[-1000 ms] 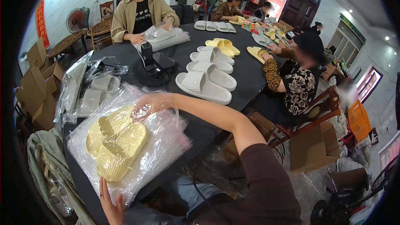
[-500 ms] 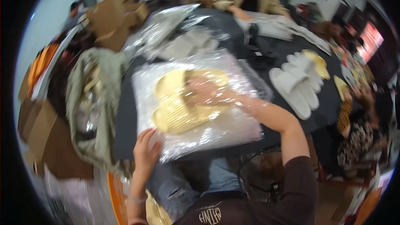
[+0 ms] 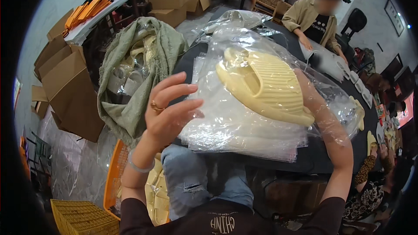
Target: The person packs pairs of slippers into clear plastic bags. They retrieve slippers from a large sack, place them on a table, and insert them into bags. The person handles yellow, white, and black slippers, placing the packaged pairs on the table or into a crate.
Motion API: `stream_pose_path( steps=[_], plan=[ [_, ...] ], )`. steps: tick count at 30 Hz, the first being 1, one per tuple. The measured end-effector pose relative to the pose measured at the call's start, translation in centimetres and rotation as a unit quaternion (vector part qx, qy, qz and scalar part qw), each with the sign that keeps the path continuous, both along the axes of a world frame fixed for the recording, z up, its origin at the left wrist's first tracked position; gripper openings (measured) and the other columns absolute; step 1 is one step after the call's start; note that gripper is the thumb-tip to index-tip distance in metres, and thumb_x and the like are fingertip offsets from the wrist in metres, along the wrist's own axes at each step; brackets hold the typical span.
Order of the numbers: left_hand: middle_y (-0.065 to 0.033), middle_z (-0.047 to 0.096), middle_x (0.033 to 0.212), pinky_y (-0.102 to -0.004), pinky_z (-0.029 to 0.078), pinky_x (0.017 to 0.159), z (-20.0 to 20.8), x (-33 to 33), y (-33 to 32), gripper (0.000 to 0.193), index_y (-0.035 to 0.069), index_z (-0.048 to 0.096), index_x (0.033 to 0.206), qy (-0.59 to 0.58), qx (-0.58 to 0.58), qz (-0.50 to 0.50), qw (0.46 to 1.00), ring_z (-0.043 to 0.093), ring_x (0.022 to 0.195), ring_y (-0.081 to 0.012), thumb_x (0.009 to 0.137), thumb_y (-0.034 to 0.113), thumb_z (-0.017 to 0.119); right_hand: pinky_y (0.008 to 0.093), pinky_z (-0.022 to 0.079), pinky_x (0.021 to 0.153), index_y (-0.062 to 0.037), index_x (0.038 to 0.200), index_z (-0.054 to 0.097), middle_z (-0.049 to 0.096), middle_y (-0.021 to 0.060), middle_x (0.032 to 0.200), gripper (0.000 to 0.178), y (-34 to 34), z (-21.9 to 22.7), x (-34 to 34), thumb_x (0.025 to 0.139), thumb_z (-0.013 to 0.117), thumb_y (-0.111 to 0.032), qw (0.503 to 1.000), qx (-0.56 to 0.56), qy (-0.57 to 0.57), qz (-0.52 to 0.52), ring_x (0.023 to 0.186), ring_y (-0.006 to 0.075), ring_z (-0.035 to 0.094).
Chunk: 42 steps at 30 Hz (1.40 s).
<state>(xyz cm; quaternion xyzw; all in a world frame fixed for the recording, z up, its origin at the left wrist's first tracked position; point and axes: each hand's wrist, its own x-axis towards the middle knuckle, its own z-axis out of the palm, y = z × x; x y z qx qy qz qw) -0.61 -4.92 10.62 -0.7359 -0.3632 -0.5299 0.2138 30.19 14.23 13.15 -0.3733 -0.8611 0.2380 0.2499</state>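
A pair of pale yellow ribbed slippers (image 3: pixel 281 82) is tilted up inside a clear plastic bag (image 3: pixel 213 43) over the table. My right hand (image 3: pixel 306 88) reaches into the bag, film over its wrist, and grips the slippers from their right side; its fingertips are hidden behind them. My left hand (image 3: pixel 170 109) is raised at the bag's left edge, fingers spread and holding nothing. Under the slippers lies a stack of flat clear bags (image 3: pixel 244 141) at the near edge of the dark table (image 3: pixel 265 161).
Left of the table stands a green sack (image 3: pixel 170 39) of bagged slippers. An orange crate (image 3: pixel 116 174) with yellow slippers is by my left leg. Bagged grey slippers (image 3: pixel 252 18) lie at the far side. Across the table, a person (image 3: pixel 313 21) handles white packaging.
The slippers, flat on the bag stack before, are now raised and tilted with my right hand. My left hand has lifted and spread its fingers. The head view has swung round.
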Motion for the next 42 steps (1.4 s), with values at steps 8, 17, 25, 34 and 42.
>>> stream_pose_path(
  steps=[8,17,25,34,42],
  plan=[
    [-0.0149,0.064,0.092,-0.0414,0.048,0.089,7.3,2.8,0.3,0.014,-0.001,0.062,0.095,-0.091,0.087,-0.247,0.961,0.066,0.085,-0.0238,0.089,0.011,0.059,0.0359,0.046,0.087,-0.0068,0.113,0.062,0.063,0.0160,0.108,0.029,-5.4,-1.1,10.3,0.087,0.057,-0.018,0.992,-0.087,0.015,-0.093,0.097,0.0275,0.060],
    [-0.0144,0.054,0.121,-0.0383,0.032,0.104,5.6,5.0,7.2,0.080,-0.002,0.041,0.132,-0.367,-0.176,-0.287,0.867,0.046,0.120,-0.0238,0.082,0.056,0.061,0.0355,0.046,0.086,-0.0063,0.113,0.062,0.063,0.0159,0.107,0.029,-7.6,-2.6,14.0,0.087,0.057,-0.018,0.981,-0.077,0.065,-0.168,0.097,0.0271,0.060],
    [-0.0036,0.061,0.097,-0.0281,0.040,0.088,-2.9,-0.9,9.2,0.044,0.001,0.058,0.111,-0.336,-0.271,-0.243,0.869,0.054,0.091,-0.0124,0.091,0.040,0.058,0.0351,0.046,0.086,-0.0058,0.112,0.062,0.063,0.0157,0.107,0.029,-5.3,-4.8,11.0,0.087,0.057,-0.018,0.984,-0.073,0.067,-0.148,0.096,0.0268,0.060],
    [0.0078,0.043,0.062,-0.0176,0.026,0.045,-2.0,-3.0,7.6,0.021,0.008,0.060,0.088,-0.477,-0.116,-0.224,0.842,0.034,0.051,-0.0019,0.094,0.028,0.057,0.0348,0.046,0.085,-0.0053,0.112,0.061,0.064,0.0156,0.106,0.029,-2.7,-5.2,6.8,0.086,0.058,-0.017,0.989,-0.021,0.040,-0.143,0.095,0.0265,0.061],
    [0.0121,0.041,0.065,-0.0141,0.023,0.039,1.1,-10.2,4.9,0.023,0.012,0.063,0.096,-0.607,-0.146,-0.103,0.774,0.029,0.048,0.0046,0.092,0.034,0.060,0.0344,0.046,0.085,-0.0048,0.112,0.061,0.064,0.0154,0.105,0.029,-0.7,-5.4,5.7,0.086,0.058,-0.017,0.988,-0.005,0.022,-0.154,0.094,0.0262,0.061]
  ],
)
